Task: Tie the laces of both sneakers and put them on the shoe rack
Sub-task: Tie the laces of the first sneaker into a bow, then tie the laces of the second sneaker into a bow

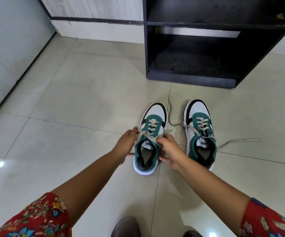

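Two green, white and black sneakers stand side by side on the tiled floor, toes pointing away from me. Over the left sneaker (153, 115) my left hand (127, 143) pinches one end of its beige lace (147, 134), and my right hand (170, 149) pinches the other end; the ends cross over the tongue. The right sneaker (199, 127) stands untouched, its lace (237, 141) untied and trailing on the floor to both sides. The dark shoe rack (189, 77) stands just beyond the sneakers, its shelves bare.
A grey door or panel (10, 57) runs along the left. A white wall base with a dark stripe (95, 21) lies behind. The toes of my own dark shoes (126, 226) show at the bottom edge. Pale floor tiles (78, 100) spread to the left.
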### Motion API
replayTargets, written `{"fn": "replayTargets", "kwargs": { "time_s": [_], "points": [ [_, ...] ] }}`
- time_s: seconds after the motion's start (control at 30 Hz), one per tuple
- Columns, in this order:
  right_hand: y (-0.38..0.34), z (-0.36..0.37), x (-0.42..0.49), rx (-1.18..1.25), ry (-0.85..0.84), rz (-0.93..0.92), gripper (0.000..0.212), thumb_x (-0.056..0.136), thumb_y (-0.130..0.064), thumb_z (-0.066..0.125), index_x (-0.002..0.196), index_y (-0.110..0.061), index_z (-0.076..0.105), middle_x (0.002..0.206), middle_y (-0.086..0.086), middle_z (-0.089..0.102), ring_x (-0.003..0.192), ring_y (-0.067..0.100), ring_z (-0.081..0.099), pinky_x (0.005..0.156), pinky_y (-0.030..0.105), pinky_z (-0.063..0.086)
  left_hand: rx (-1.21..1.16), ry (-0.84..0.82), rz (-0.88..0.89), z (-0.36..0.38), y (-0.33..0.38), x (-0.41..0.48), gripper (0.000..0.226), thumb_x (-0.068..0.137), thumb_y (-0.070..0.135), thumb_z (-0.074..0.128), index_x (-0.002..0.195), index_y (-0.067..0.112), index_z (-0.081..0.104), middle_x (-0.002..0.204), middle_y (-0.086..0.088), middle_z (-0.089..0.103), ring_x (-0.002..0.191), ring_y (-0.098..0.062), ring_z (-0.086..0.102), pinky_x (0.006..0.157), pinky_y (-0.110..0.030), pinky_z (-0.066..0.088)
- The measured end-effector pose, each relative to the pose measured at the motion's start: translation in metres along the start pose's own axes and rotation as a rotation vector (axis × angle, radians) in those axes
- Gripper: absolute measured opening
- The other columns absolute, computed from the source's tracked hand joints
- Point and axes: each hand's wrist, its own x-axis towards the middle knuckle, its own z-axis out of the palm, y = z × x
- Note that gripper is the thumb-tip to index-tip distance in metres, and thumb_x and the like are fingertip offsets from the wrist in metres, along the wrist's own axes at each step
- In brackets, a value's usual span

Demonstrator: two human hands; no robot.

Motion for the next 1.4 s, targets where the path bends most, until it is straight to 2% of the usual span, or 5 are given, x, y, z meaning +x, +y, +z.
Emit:
{"fn": "replayTargets", "kwargs": {
  "time_s": [0.3, 0.6, 0.97, 1.27, 1.4],
  "points": [
    [-0.019, 0.01, 0.016, -0.062, -0.041, -0.073, 0.042, 0.094, -0.026, 0.043, 0.136, -0.026, 0.035, 0.122, -0.003, 0.052, 0.106, 0.014, 0.049, 0.09, 0.032, 0.043, 0.025, 0.065, 0.05, -0.012, 0.031, 0.007, 0.047, 0.098, 0.044, 0.023, 0.119, 0.016, 0.056, 0.126, -0.009, 0.056, 0.112, -0.026, 0.051, 0.097, -0.042, 0.045],
    [-0.005, -0.081, -0.046, -0.062, 0.262, -0.452, 0.021, 0.092, -0.007, 0.047, 0.085, -0.013, 0.066, 0.085, 0.003, 0.069, 0.073, 0.012, 0.062, 0.064, 0.015, 0.049, 0.87, 0.253, 1.113, 0.05, 0.054, -0.008, 0.033, 0.086, 0.023, 0.04, 0.113, 0.018, 0.059, 0.125, -0.005, 0.058, 0.119, -0.026, 0.05, 0.099, -0.042, 0.04],
    [0.024, -0.15, -0.007, -0.356, 0.513, -0.429, 0.022, 0.088, -0.014, 0.052, 0.107, -0.019, 0.06, 0.111, 0.0, 0.064, 0.091, 0.016, 0.063, 0.084, 0.032, 0.05, 0.95, -0.064, 0.957, 0.117, 0.048, 0.018, 0.021, 0.09, 0.026, 0.051, 0.108, 0.018, 0.059, 0.136, 0.0, 0.048, 0.125, -0.021, 0.044, 0.1, -0.033, 0.034],
    [0.026, -0.154, -0.017, -0.962, 0.636, -0.488, 0.026, 0.088, -0.045, 0.042, 0.082, -0.023, 0.055, 0.077, -0.009, 0.061, 0.09, 0.015, 0.048, 0.097, 0.038, 0.028, 0.894, -0.094, 0.92, 0.111, 0.054, 0.0, 0.031, 0.091, 0.048, 0.042, 0.093, 0.019, 0.051, 0.07, 0.005, 0.06, 0.076, -0.02, 0.054, 0.068, -0.029, 0.033],
    [0.01, -0.15, -0.013, -0.582, 0.503, -0.519, 0.047, 0.087, -0.041, 0.057, 0.048, -0.022, 0.038, 0.04, -0.008, 0.035, 0.051, 0.006, 0.037, 0.058, 0.023, 0.035, 0.653, -0.116, 0.735, 0.125, 0.062, 0.007, 0.046, 0.087, 0.044, 0.055, 0.057, 0.022, 0.029, 0.048, 0.007, 0.032, 0.046, -0.011, 0.032, 0.049, -0.031, 0.024]
  ]
}}
